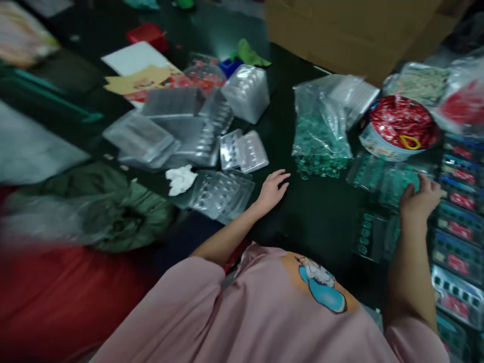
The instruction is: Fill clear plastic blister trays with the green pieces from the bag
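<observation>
Best keep the right-side clear tray [393, 186] level by the right hand [420, 197], grip unclear; the left hand [271, 191] has fingers apart.

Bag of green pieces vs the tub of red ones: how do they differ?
- Container: the bag is clear, limp plastic; the tub is round and holds its shape.
- Contents: the bag has green pieces; the tub has shiny red pieces.
- On top: a yellow loop lies on the tub's contents; none shows on the bag.
Shared: both hold many small pieces and sit on the dark table.
</observation>
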### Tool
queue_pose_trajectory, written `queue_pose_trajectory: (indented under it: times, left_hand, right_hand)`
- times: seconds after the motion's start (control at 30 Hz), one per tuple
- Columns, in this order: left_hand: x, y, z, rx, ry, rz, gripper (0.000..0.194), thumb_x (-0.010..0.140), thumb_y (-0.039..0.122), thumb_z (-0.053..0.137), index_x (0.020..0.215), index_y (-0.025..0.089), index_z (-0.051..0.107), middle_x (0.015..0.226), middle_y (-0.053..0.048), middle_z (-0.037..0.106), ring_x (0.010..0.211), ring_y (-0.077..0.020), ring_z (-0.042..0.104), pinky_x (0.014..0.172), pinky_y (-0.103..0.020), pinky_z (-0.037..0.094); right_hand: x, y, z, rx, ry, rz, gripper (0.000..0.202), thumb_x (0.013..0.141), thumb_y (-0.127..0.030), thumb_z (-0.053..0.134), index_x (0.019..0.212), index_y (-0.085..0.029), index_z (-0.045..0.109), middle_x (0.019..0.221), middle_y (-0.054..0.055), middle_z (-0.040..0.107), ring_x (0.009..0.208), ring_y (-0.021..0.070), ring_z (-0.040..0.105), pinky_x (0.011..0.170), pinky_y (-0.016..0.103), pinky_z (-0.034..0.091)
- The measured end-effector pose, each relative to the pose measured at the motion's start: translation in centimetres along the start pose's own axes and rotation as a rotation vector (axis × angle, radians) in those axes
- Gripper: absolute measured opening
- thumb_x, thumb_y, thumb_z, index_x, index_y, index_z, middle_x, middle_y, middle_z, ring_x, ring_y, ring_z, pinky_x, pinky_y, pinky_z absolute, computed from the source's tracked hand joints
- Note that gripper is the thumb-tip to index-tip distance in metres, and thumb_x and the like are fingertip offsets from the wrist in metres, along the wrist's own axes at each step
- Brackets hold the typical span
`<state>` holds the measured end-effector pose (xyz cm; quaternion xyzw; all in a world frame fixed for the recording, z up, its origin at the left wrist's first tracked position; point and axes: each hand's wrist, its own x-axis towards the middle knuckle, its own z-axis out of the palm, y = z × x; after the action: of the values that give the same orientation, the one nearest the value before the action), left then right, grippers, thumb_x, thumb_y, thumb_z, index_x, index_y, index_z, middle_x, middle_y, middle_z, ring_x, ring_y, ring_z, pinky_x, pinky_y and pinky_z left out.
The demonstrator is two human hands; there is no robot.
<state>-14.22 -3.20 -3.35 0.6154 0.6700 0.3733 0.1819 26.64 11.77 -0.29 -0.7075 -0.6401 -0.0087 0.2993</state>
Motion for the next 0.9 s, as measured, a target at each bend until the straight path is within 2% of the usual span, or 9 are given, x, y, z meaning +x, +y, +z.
queue_pose_trajectory:
  times: [0.1,0.2,0.33,0.4,0.47,0.57,0.67,0.8,0.9]
  left_hand:
    - [-1.6,-0.7,-3.0,0.181,0.061,0.013,0.033,0.090,0.025,0.058,0.122,0.020,0.064,0.136,-0.012,0.057,0.129,-0.0262,0.049,0.111,-0.050,0.039]
    - [-4.0,-1.6,-6.8,0.364,0.169,-0.098,0.040,0.088,0.032,0.061,0.126,0.020,0.061,0.143,-0.013,0.051,0.139,-0.0311,0.038,0.113,-0.054,0.034]
    - [-6.5,-5.0,-12.1,0.510,0.362,-0.355,0.046,0.090,0.037,0.055,0.131,0.017,0.056,0.141,-0.015,0.051,0.136,-0.0313,0.041,0.113,-0.051,0.034]
    - [-7.3,-7.0,-13.9,0.494,0.308,-0.406,0.048,0.092,0.037,0.050,0.133,0.013,0.054,0.130,-0.017,0.058,0.125,-0.0296,0.051,0.110,-0.048,0.038]
    - [-7.9,-8.4,-14.6,0.493,0.197,-0.435,0.049,0.091,0.036,0.050,0.132,0.010,0.055,0.123,-0.018,0.063,0.117,-0.0302,0.056,0.106,-0.047,0.041]
    - [-8.7,-8.4,-14.0,0.508,0.108,-0.421,0.047,0.090,0.035,0.051,0.129,0.010,0.058,0.123,-0.018,0.063,0.116,-0.0312,0.057,0.105,-0.048,0.041]
    - [-9.4,-6.6,-12.0,0.498,0.110,-0.340,0.045,0.091,0.036,0.052,0.127,0.013,0.061,0.126,-0.017,0.062,0.119,-0.0309,0.055,0.108,-0.047,0.040]
    - [-10.0,-3.5,-8.7,0.386,0.091,-0.273,0.045,0.093,0.037,0.051,0.130,0.014,0.060,0.127,-0.016,0.061,0.120,-0.0285,0.056,0.107,-0.044,0.042]
    - [-10.2,-1.8,-7.1,0.271,0.057,-0.193,0.047,0.093,0.038,0.052,0.136,0.018,0.055,0.133,-0.014,0.057,0.124,-0.0257,0.054,0.109,-0.041,0.042]
  right_hand:
    - [-3.1,-4.9,1.3,0.210,-0.143,-0.299,0.034,0.087,-0.027,0.050,0.115,-0.017,0.067,0.101,0.014,0.070,0.093,0.0261,0.064,0.086,0.044,0.051]
    - [-7.6,-11.0,2.8,0.446,-0.317,-0.351,0.030,0.090,-0.032,0.049,0.106,-0.016,0.068,0.104,0.013,0.071,0.097,0.0247,0.066,0.091,0.043,0.051]
    - [-15.0,-19.0,5.6,0.844,-0.952,-0.279,0.025,0.088,-0.035,0.055,0.104,-0.020,0.067,0.097,0.008,0.073,0.087,0.0206,0.070,0.083,0.039,0.055]
    - [-18.5,-22.6,7.3,0.986,-1.243,-0.140,0.025,0.085,-0.035,0.059,0.104,-0.020,0.065,0.094,0.006,0.072,0.082,0.0183,0.071,0.076,0.035,0.057]
    - [-21.2,-25.7,9.0,1.096,-1.405,0.005,0.029,0.083,-0.033,0.063,0.109,-0.021,0.063,0.095,0.006,0.072,0.084,0.0166,0.071,0.072,0.031,0.057]
    - [-23.7,-28.8,10.5,1.151,-1.430,0.173,0.047,0.078,-0.028,0.070,0.123,-0.023,0.057,0.095,0.004,0.070,0.083,0.0149,0.069,0.070,0.029,0.058]
    - [-24.3,-29.7,10.9,1.114,-1.370,0.274,0.062,0.079,-0.024,0.068,0.137,-0.023,0.045,0.092,0.003,0.070,0.080,0.0152,0.069,0.067,0.028,0.058]
    - [-23.4,-28.0,10.6,1.028,-1.250,0.293,0.071,0.078,-0.024,0.063,0.143,-0.020,0.035,0.086,0.002,0.069,0.073,0.0147,0.069,0.058,0.023,0.053]
    - [-21.9,-24.6,9.8,0.992,-1.146,0.249,0.070,0.077,-0.025,0.059,0.143,-0.019,0.035,0.082,0.000,0.068,0.068,0.0137,0.067,0.054,0.022,0.048]
